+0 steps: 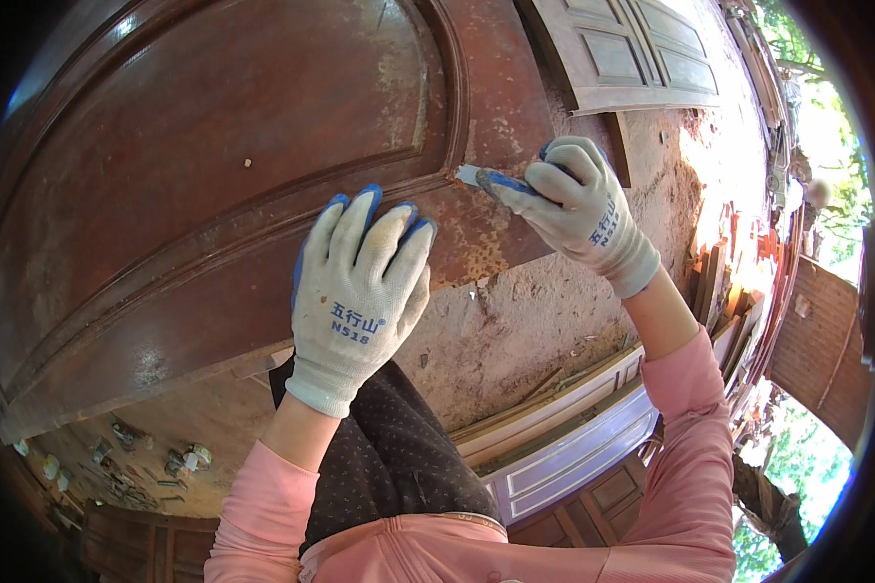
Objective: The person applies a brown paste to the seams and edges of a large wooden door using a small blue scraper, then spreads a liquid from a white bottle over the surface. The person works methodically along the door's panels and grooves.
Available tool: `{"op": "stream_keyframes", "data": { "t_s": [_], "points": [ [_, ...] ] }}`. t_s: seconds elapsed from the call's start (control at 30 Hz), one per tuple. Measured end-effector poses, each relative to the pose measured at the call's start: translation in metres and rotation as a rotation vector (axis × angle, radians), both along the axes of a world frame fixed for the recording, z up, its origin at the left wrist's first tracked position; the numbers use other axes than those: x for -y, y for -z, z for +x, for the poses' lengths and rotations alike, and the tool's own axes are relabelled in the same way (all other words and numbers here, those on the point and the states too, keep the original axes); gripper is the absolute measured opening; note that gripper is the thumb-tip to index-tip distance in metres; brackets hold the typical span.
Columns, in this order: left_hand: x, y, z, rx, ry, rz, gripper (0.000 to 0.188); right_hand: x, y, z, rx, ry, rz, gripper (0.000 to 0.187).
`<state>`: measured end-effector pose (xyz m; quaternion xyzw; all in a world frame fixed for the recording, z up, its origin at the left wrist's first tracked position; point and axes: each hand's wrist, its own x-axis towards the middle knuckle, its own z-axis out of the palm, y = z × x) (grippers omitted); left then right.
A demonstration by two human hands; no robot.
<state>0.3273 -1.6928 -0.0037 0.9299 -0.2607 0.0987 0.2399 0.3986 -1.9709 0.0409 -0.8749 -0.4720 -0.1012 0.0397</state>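
A large reddish-brown wooden door panel [253, 107] with raised curved moulding lies in front of me, its finish worn and flaking near the right end. My right hand [574, 199], in a white glove with blue palm and fingertips, is closed around a small scraper [468, 175]. The scraper's pale blade tip touches the corner of the moulding; its handle is mostly hidden by my fingers. My left hand [360, 282], gloved alike, lies with fingers stretched out on the door's near edge, holding nothing.
A grey panelled door [617, 58] stands beyond the right end. Nearer me, a purple-white door [574, 457] and a brown panelled door [593, 505] lie at lower right. Small bits of debris [156, 457] sit on the dirt ground at lower left. Timber pieces [719, 277] are stacked at right.
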Motion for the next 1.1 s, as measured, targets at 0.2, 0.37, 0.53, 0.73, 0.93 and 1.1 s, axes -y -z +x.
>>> {"op": "stream_keyframes", "data": {
  "t_s": [0.2,0.37,0.53,0.73,0.93,1.1],
  "points": [
    [-0.001,0.000,-0.001,0.012,-0.018,-0.004,0.032,-0.008,-0.019,0.012,-0.213,0.144,0.103,0.030],
    [-0.001,0.000,0.001,0.041,-0.011,-0.020,0.032,-0.012,-0.038,0.043,-0.526,0.267,0.172,0.022],
    [0.000,-0.002,0.000,0.014,-0.010,-0.003,0.031,-0.019,-0.033,0.085,-0.384,-0.094,0.037,0.017],
    [-0.003,-0.003,-0.001,0.008,-0.012,0.007,0.032,-0.047,-0.043,0.112,-0.730,-0.014,-0.081,0.037],
    [-0.005,-0.003,-0.001,0.004,-0.014,0.011,0.033,-0.087,-0.064,0.122,-0.785,-0.049,-0.320,0.035],
    [-0.004,-0.003,-0.001,0.002,-0.007,0.000,0.033,-0.087,-0.042,0.142,-0.862,-0.025,-0.406,0.033]
  ]
}}
